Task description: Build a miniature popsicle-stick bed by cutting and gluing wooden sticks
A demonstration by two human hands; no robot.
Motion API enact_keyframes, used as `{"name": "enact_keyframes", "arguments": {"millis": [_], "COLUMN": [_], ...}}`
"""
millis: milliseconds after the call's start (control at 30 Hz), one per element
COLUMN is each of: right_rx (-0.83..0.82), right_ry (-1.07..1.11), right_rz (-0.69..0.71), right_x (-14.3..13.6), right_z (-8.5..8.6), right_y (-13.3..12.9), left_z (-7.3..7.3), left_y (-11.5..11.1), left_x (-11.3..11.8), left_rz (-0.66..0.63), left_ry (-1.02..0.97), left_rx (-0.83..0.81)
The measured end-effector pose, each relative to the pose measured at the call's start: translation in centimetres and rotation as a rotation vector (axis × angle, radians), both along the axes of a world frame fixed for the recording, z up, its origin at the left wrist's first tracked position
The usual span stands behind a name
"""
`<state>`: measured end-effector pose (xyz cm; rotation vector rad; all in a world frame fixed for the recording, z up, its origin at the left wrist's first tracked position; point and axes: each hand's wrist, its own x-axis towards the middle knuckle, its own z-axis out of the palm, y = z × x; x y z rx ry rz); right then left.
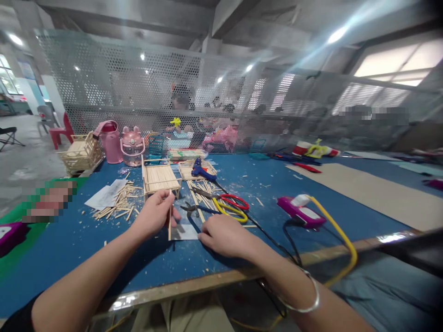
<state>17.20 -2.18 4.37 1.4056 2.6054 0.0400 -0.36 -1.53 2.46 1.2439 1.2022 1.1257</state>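
with our left hand (154,214) we held one thin stick (170,223) between the fingertips, narrowly, close to the near corner of the small stick frame (161,178); whether the two touched, we could not tell. our right hand (224,234) was closed on the handles of the blue pliers (192,212). the frame stood left of the glue gun (204,172), its slats already laid side by side and its corner posts in place, as we judged; which parts were lacking, we could not see. loose sticks (122,203) lay to its left, not joined. scissors (235,201) lay just beyond our right hand, so room there was narrow. the table's near edge (194,287) ran below our forearms, and a black cable (273,242) crossed at the right.
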Motion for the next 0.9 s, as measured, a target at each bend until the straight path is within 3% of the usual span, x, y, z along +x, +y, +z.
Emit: {"name": "enact_keyframes", "arguments": {"millis": [233,300,333,400,467,533,633,767,833,900], "right_rx": [0.127,0.181,0.212,0.252,0.266,0.276,0.240,-0.055,-0.284,-0.397], "right_ry": [0.005,0.069,0.139,0.311,0.445,0.538,0.786,1.161,1.111,0.990], "right_rz": [-0.173,-0.158,-0.094,0.166,0.462,0.653,0.667,0.307,0.261,0.291], "right_x": [-1.0,-1.3,-1.4,-1.6,-1.8,-2.1,-2.1,-1.3,-1.0,-0.9], "right_z": [-0.6,-1.2,-1.4,-1.8,-2.0,-1.9,-1.7,-1.4,-1.5,-1.8], "right_y": [2.1,2.4,2.5,2.6,2.8,3.2,4.2,5.3,5.4,5.2], "left_z": [-0.1,0.0,0.0,-0.1,-0.2,-0.2,0.0,-0.2,-0.7,-1.2], "left_y": [0.0,0.0,0.1,0.0,0.0,-0.1,-0.2,-0.2,-0.2,-0.2], "left_x": [0.2,0.3,0.4,0.6,0.8,0.7,0.0,-1.2,-1.5,-1.5], "left_rz": [0.085,0.150,0.177,0.192,0.128,0.045,-0.010,-0.162,-0.272,-0.310], "left_ry": [-0.160,-0.250,-0.304,-0.407,-0.472,-0.473,-0.226,0.475,0.696,0.802], "left_rx": [-0.045,-0.068,-0.089,-0.128,-0.127,-0.090,0.012,0.207,0.203,0.171]}}
